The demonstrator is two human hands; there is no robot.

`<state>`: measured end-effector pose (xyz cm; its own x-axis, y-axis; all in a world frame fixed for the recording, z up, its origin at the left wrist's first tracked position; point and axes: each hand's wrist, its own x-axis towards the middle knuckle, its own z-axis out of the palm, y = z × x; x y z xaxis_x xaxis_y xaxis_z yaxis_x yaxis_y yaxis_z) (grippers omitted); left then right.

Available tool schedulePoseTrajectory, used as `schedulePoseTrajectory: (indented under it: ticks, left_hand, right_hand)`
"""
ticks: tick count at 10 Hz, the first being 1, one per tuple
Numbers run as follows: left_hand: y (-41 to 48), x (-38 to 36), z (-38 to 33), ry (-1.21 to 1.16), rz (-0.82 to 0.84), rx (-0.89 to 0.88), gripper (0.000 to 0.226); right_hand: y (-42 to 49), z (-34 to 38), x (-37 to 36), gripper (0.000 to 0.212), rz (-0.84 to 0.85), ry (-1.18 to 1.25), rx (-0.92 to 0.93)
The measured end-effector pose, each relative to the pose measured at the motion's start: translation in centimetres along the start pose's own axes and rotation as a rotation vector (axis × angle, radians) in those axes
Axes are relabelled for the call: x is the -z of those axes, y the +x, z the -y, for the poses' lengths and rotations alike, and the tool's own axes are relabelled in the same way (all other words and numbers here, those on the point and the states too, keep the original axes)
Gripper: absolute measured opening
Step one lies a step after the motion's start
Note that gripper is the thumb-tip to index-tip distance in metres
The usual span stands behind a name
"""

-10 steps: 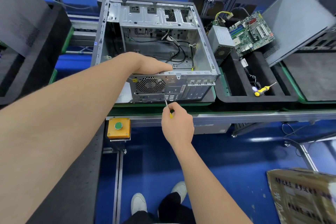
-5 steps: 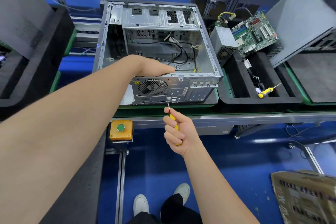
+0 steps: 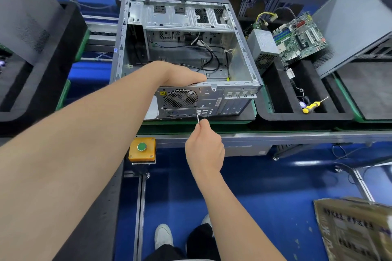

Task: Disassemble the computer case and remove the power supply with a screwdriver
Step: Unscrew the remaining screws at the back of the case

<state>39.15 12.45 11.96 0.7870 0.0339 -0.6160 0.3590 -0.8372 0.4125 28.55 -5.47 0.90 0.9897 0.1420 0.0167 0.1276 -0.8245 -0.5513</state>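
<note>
Conveyor: open case; tray holds screwdriver.

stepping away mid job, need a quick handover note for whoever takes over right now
The left hand rests flat on the rear top edge of the computer case.
The right hand grips the screwdriver, tip at a screw by the fan grille of the power supply.
Done: case side is open.
Left: undo the screws, lift the power supply out.

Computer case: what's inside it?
Inside the computer case: loose black cables, a drive cage at the far end. The left hand covers the near-left corner behind the fan grille.
</note>
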Motion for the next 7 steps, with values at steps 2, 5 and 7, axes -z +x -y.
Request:
schedulePoseTrajectory:
  ticks: [2,5,7]
  left_hand:
    - [0.0,0.0,0.1,-0.017,0.009,-0.002,0.085]
    - [0.2,0.0,0.1,0.005,-0.002,0.007,0.090]
    - [0.4,0.0,0.0,-0.006,0.011,0.017,0.080]
  right_hand:
    - [2.7,-1.7,1.8,0.029,0.533,0.983,-0.470]
    - [2.0,-3.8,0.8,0.028,1.208,2.166,-0.738]
    - [2.6,-3.5,1.6,0.021,0.961,1.814,-0.690]
